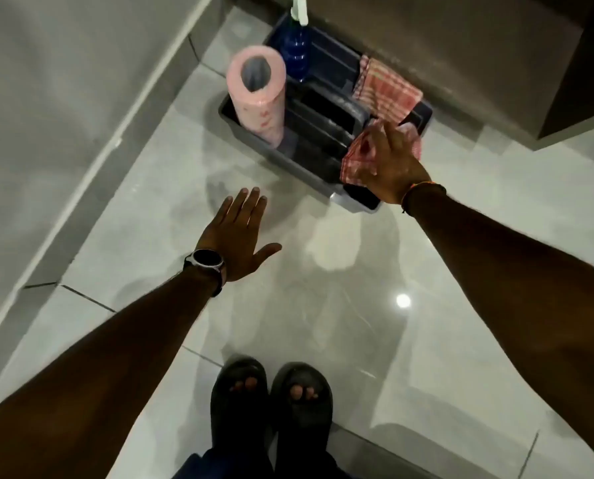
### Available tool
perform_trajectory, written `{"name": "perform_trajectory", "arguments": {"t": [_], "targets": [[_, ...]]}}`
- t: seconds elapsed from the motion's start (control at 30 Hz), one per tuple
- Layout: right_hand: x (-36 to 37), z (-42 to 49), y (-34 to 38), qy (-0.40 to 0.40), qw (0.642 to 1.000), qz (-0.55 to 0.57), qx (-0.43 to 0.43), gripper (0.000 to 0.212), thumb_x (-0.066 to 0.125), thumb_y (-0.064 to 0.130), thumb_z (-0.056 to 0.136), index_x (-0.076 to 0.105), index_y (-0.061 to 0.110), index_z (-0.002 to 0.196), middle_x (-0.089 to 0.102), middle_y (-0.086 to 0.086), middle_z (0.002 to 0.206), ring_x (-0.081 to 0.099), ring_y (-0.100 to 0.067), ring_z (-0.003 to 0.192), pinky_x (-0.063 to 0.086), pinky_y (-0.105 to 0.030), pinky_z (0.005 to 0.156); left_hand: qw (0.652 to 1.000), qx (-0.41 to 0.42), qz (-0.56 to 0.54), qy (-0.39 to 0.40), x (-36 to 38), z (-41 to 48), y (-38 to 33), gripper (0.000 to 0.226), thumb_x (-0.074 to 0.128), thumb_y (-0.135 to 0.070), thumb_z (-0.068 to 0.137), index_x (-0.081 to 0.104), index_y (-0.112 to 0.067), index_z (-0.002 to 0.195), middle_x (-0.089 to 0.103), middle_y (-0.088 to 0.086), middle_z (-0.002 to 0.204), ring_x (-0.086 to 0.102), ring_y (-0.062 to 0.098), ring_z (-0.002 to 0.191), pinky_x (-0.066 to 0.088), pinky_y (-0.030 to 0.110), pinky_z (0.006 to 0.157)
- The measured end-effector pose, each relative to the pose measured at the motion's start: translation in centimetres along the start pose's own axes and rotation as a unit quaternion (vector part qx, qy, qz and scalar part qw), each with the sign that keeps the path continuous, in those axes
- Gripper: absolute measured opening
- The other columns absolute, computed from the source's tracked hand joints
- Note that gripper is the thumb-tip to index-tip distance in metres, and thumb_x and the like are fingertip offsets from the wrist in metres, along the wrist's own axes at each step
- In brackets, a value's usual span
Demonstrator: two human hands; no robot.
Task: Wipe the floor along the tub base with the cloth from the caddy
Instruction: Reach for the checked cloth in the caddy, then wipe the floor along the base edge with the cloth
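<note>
We log: checked red cloth [354, 157], soft and crumpled, draped on the near right corner of the dark plastic caddy [323, 133], directly under our right hand [392, 167], whose fingers rest on it; whether they grip it we cannot tell. Left hand [235, 236] spread wide, empty, farther off above glossy floor [323, 305] tiles.

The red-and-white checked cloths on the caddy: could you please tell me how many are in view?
2. One red-and-white checked cloth drapes over the grey plastic caddy's far right edge; the other checked cloth lies nearer, under the right hand. More may be hidden.
</note>
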State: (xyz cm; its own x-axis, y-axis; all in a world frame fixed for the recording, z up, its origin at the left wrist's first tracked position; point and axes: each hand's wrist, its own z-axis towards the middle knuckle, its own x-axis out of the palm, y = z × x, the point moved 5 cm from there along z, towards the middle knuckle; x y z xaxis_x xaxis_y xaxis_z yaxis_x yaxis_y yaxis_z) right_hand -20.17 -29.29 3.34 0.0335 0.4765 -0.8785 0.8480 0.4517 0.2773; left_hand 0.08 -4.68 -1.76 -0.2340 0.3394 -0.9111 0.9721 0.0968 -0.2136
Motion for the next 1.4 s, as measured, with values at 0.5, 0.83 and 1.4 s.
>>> {"name": "perform_trajectory", "arguments": {"t": [0.5, 0.83, 1.4], "targets": [[6.5, 2.4, -2.7, -0.056, 0.994, -0.089, 0.015, 0.073, 0.057, 0.024, 0.101, 0.019, 0.017, 0.162, 0.018, -0.019, 0.169, 0.018, -0.044, 0.154, 0.013, -0.056, 0.126, 1.000, -0.005, -0.011, 0.012, 9.1, 0.0, 2.1, 0.099, 0.027, -0.074, 0.100, 0.025, 0.001, 0.163, 0.019, 0.024, 0.174, 0.018, 0.041, 0.162, 0.022, 0.055, 0.130], [2.4, 1.0, -3.1, -0.297, 0.905, 0.284, 0.106, 0.052, 0.036, 0.003, 0.098, 0.046, 0.006, 0.149, 0.056, -0.009, 0.146, 0.053, -0.024, 0.134, 0.033, -0.020, 0.119, 0.999, -0.028, -0.037, 0.001, 12.3, 2.4, 3.0, 0.099, 0.031, -0.073, 0.098, 0.024, 0.001, 0.164, 0.014, 0.023, 0.175, 0.014, 0.039, 0.163, 0.020, 0.052, 0.131], [7.1, -2.9, 13.8, -0.365, 0.811, 0.445, -0.098, 0.046, 0.044, -0.019, 0.089, 0.046, -0.021, 0.135, 0.052, -0.009, 0.132, 0.048, 0.001, 0.120, 0.035, -0.006, 0.108, 0.998, -0.059, -0.010, -0.015, 14.9, -3.9, 7.3, 0.089, 0.037, -0.060, 0.103, 0.015, -0.002, 0.167, 0.009, 0.019, 0.177, 0.012, 0.035, 0.164, 0.023, 0.051, 0.131]]}}
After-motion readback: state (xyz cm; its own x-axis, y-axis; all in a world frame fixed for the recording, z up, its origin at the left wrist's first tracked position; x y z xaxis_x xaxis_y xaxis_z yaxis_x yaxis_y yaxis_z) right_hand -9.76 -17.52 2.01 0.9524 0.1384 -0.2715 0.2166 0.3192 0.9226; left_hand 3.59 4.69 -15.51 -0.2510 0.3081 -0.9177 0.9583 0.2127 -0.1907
